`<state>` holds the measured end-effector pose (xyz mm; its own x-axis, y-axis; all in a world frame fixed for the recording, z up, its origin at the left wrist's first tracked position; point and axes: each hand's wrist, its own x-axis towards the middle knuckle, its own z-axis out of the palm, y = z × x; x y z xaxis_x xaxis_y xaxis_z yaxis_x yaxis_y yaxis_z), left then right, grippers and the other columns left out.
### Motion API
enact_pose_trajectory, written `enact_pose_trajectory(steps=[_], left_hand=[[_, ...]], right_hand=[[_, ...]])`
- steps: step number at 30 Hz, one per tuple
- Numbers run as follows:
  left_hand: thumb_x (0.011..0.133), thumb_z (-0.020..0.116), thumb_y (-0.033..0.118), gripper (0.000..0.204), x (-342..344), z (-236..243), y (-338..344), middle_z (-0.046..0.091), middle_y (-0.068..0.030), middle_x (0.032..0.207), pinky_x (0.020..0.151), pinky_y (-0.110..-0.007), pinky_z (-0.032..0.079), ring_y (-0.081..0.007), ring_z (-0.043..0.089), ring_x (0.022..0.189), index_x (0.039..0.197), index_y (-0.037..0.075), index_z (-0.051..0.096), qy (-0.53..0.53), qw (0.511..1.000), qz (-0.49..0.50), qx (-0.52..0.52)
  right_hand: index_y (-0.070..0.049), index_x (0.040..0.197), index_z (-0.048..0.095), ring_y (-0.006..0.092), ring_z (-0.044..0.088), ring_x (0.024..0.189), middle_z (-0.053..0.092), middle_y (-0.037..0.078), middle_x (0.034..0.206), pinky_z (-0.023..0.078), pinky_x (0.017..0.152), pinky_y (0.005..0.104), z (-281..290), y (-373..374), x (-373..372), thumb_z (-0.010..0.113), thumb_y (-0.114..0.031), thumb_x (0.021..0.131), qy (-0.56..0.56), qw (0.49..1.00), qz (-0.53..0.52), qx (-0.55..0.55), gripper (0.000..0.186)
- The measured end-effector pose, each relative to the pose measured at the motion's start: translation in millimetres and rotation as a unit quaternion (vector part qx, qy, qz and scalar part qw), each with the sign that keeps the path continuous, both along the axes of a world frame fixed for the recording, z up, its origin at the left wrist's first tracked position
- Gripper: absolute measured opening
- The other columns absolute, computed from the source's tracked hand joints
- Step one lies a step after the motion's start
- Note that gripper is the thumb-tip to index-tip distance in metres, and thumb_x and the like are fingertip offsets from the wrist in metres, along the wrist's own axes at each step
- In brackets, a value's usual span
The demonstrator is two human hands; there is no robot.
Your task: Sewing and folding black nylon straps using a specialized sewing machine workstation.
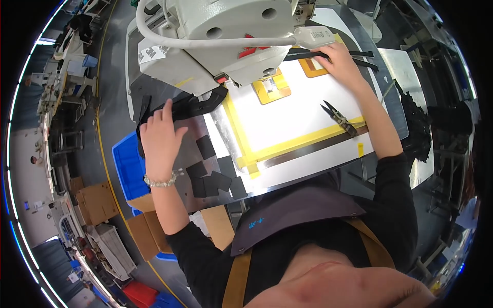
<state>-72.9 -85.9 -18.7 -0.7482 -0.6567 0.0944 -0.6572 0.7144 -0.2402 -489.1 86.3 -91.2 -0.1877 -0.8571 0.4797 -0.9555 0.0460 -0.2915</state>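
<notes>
Head view, looking down, and it's a two-handed spread at the table [191, 131]! Left hand [162, 138] sits wide, thumb off to one side, index finger pointing away from the body, right by a bundle of black material [197, 103]; whether the fingertips touch it, I can't tell. Across on the other side, right hand [336, 61] is narrower, fingers curled at long black strips [354, 53], and whether they're pinched or just pressed down isn't clear. An amber plate [314, 69] lies right under its edge.

Between the hands looms the sewing machine [215, 59], with a yellow plate [271, 87] on the white sheet [287, 118] nearby. Snips [340, 119] rest on the body side of the right hand; dark square patches [206, 185] lie on the body side of the left.

So this looks like handling and arranging the black pieces, no stitching evident! The next move seems to call for a sure grip on the strips, lined up flat and kept clear of those snips.
</notes>
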Motion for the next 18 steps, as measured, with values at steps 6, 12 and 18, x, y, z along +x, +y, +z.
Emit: enact_pose_trajectory(steps=[6,12,18], left_hand=[[0.077,0.074,0.030,0.058,-29,17,47,0.062,-0.0109,0.095,0.075,-0.039,0.046,-0.0298,0.061,0.087,0.126,0.005,0.055,0.088,0.956,-0.156,0.234],[0.080,0.074,0.024,0.042,-73,-12,69,0.067,-0.0104,0.093,0.071,-0.032,0.052,-0.0235,0.066,0.079,0.116,0.007,0.062,0.176,0.917,-0.126,0.334],[0.080,0.073,0.020,0.026,-98,-41,64,0.068,-0.0070,0.087,0.065,-0.030,0.052,-0.0184,0.066,0.071,0.101,0.006,0.066,0.248,0.913,-0.184,0.267]], right_hand=[[-0.003,0.092,0.063,0.0290,0.059,0.092,0.061,0.010,0.092,0.046,0.082,0.0381,2,-2,10,0.065,-0.006,0.081,-0.023,0.999,0.045,-0.016,0.012],[-0.002,0.088,0.059,0.0243,0.061,0.083,0.061,0.009,0.085,0.049,0.075,0.0330,14,8,43,0.063,-0.001,0.080,-0.138,0.983,0.120,-0.009,0.009],[-0.002,0.089,0.055,0.0224,0.061,0.085,0.060,0.008,0.088,0.049,0.076,0.0315,12,17,33,0.061,-0.001,0.080,-0.208,0.975,0.077,-0.021,0.011]])
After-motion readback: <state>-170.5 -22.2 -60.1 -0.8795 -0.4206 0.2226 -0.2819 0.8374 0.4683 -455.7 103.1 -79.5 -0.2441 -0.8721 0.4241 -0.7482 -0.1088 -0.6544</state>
